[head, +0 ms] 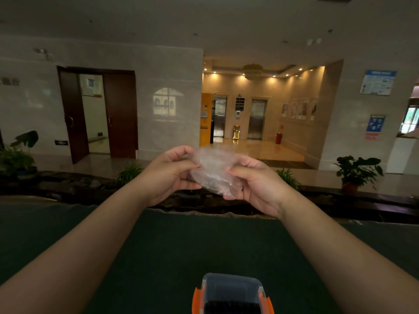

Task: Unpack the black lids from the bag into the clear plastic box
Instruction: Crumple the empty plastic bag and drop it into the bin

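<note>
At about nine o'clock a potted plant (19,155) stands on the floor beside the dark double doors (97,112). Moving in toward centre, the left hand (169,174) is raised above the green table (158,257), thumb and fingers pinching the left edge of a clear, crumpled plastic bag (214,172). The bag hangs between both hands, just above the picture's middle; no lids can be made out inside it. At its three o'clock side the right hand (255,184) grips the bag's other edge, thumb pressed on top, fingers curled beneath. Down at six o'clock, on the table's near edge, sits the clear plastic box (232,293) with orange latches; a dark mass, likely black lids (231,305), lies in its bottom. At three o'clock another potted plant (357,172) stands.
</note>
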Motion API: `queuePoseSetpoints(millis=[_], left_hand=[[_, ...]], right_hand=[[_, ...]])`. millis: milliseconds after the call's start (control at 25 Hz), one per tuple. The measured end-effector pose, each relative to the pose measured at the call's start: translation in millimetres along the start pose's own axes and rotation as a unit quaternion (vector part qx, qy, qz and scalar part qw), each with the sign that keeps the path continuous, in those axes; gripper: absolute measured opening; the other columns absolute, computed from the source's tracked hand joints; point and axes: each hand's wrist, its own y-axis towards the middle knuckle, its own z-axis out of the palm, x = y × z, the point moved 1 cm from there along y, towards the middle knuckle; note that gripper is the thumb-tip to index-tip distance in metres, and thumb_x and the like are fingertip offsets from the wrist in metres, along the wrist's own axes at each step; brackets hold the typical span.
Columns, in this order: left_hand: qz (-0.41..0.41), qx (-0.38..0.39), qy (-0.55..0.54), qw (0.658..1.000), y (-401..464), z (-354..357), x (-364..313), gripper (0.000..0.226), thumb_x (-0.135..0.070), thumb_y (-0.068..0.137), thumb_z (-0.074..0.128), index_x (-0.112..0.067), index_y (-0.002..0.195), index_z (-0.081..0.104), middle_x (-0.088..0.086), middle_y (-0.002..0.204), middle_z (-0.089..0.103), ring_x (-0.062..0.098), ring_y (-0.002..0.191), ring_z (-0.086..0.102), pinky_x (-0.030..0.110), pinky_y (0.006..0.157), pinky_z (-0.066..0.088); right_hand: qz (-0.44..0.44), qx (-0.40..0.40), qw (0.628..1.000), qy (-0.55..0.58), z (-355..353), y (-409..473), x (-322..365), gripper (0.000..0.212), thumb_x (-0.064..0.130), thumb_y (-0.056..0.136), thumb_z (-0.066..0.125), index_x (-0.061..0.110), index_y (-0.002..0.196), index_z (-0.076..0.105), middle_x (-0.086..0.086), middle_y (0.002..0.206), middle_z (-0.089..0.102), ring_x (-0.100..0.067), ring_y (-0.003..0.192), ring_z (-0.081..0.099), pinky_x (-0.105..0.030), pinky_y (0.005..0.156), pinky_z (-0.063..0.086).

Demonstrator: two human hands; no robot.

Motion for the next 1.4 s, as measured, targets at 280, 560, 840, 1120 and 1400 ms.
queuePoseSetpoints(millis=[280, 560, 840, 1120, 1400], left_hand=[[0.021, 0.001, 0.001, 1.000, 3.9, 0.0, 3.3, 0.028, -0.035, 0.085, 0.075, -0.008, 0.089, 0.066, 0.007, 0.091, 0.073, 0.025, 0.086, 0.074, 0.035, 0.070, 0.059], [0.052, 0.072, 0.037, 0.995, 19.6, 10.5, 20.9, 0.053, -0.006, 0.058, 0.085, -0.014, 0.106, 0.065, 0.006, 0.110, 0.072, 0.025, 0.094, 0.073, 0.040, 0.073, 0.063], [0.030, 0.164, -0.008, 0.986, 32.8, 81.9, 70.1, 0.063, 0.005, 0.066, 0.083, -0.022, 0.117, 0.059, 0.004, 0.112, 0.071, 0.021, 0.100, 0.072, 0.036, 0.071, 0.062], [-0.030, 0.260, -0.047, 0.964, -16.9, 202.9, 113.7, 0.054, 0.012, 0.074, 0.077, -0.023, 0.111, 0.059, 0.004, 0.104, 0.072, 0.019, 0.096, 0.073, 0.038, 0.073, 0.061], [-0.085, 0.323, -0.025, 0.942, -117.2, 325.0, 157.2, 0.048, -0.015, 0.081, 0.081, -0.026, 0.123, 0.059, -0.002, 0.107, 0.076, 0.018, 0.104, 0.072, 0.041, 0.079, 0.062]], right_hand=[[-0.001, 0.008, 1.000, 0.011, 7.6, -4.4, 4.5, 0.055, 0.053, 0.094, 0.050, 0.002, 0.091, 0.071, -0.025, 0.115, 0.071, -0.040, 0.107, 0.069, -0.055, 0.094, 0.052], [-0.027, -0.090, 0.995, -0.020, -4.7, -25.5, -0.7, 0.038, 0.009, 0.078, 0.083, 0.006, 0.108, 0.059, -0.016, 0.117, 0.070, -0.035, 0.103, 0.072, -0.040, 0.079, 0.060], [0.011, -0.209, 0.978, 0.003, -38.0, -111.7, -30.6, 0.031, 0.010, 0.094, 0.070, 0.004, 0.125, 0.068, -0.017, 0.125, 0.070, -0.031, 0.115, 0.068, -0.036, 0.088, 0.057], [0.014, -0.354, 0.935, 0.017, -58.0, -254.7, -39.1, 0.029, 0.004, 0.086, 0.071, -0.008, 0.111, 0.070, -0.021, 0.103, 0.074, -0.026, 0.090, 0.074, -0.030, 0.075, 0.059], [0.057, -0.469, 0.881, -0.035, -94.7, -431.5, -49.4, 0.009, -0.001, 0.087, 0.070, 0.004, 0.083, 0.077, -0.014, 0.077, 0.071, -0.023, 0.070, 0.066, -0.033, 0.072, 0.058]])
